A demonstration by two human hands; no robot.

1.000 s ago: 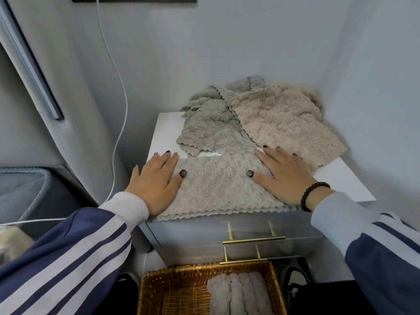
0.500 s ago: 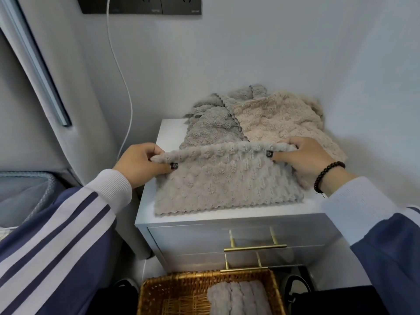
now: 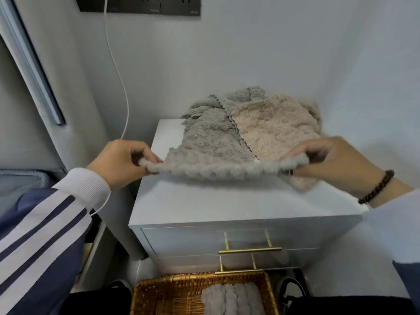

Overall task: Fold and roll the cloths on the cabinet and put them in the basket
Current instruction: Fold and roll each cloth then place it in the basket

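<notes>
A light grey fluffy cloth (image 3: 218,168) is stretched flat a little above the white cabinet top (image 3: 227,201). My left hand (image 3: 122,161) pinches its left end and my right hand (image 3: 329,162) pinches its right end. Behind it on the cabinet lie a darker grey cloth (image 3: 209,133) and a beige cloth (image 3: 272,126), loosely heaped against the wall. On the floor in front stands a wicker basket (image 3: 172,294) holding several rolled grey cloths (image 3: 231,300).
The cabinet sits in a corner, walls behind and to the right. Its drawers have gold handles (image 3: 250,249). A white cable (image 3: 120,76) hangs from a dark socket panel (image 3: 141,5). A grey bin (image 3: 22,185) is at the left.
My hands went from pressing the cloth flat to gripping its far edge, and they have now lifted the cloth off the cabinet's front and hold it stretched in the air.
</notes>
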